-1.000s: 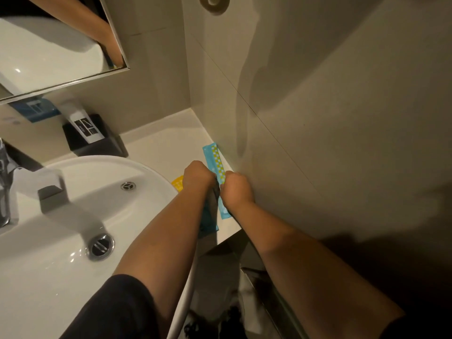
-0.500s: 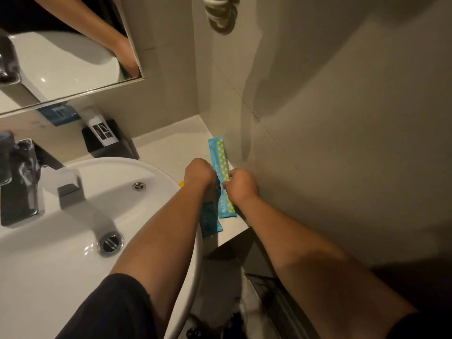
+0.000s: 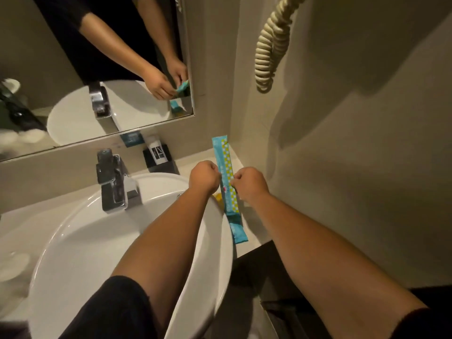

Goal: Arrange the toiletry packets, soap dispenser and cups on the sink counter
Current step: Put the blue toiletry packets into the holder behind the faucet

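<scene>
A long blue packet with a dotted yellow-white stripe (image 3: 225, 167) is held lengthwise above the counter's right end. My left hand (image 3: 204, 179) pinches its left edge and my right hand (image 3: 249, 182) pinches its right edge, both with fingers closed. Below it a plain teal packet (image 3: 238, 231) lies on the counter (image 3: 256, 237) near the front edge. A yellow packet (image 3: 218, 197) peeks out beside the basin, mostly hidden by my left wrist. No cups are clearly visible; pale blurred shapes sit at the far left.
The white round basin (image 3: 80, 243) fills the left, with a chrome tap (image 3: 112, 182) behind it. A black holder with a white packet (image 3: 160, 156) stands against the back wall. A mirror (image 3: 73, 69) hangs above. A coiled cord (image 3: 269, 45) hangs on the right wall.
The view has tilted up, showing more mirror and the coiled cord. Both hands have lifted the dotted blue packet slightly off the counter, exposing the teal packet beneath.
</scene>
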{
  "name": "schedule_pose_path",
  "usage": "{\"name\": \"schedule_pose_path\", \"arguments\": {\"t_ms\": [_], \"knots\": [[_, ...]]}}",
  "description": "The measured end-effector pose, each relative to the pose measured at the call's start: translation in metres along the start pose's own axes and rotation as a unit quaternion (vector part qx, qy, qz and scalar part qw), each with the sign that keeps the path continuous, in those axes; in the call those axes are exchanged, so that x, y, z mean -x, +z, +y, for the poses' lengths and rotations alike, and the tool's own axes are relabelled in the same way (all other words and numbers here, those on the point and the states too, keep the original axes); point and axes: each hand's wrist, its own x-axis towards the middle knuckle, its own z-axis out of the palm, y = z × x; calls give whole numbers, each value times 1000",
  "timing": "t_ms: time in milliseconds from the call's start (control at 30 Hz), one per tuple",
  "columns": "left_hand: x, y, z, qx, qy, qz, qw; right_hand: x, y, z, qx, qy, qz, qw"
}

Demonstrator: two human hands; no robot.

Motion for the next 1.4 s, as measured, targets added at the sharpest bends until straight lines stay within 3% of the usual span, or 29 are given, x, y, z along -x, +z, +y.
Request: {"name": "schedule_pose_path", "arguments": {"t_ms": [600,1033,1400], "knots": [[18,-114,-26,75,34,116,990,19,21,-113,-23,-121,-3,992],[-39,-138,-35,88,-9,226,970,-51,59,-163,-53,-171,-69,982],[-92,-130,-29,120,-28,286,950,-112,67,-182,-35,-215,-73,973]]}}
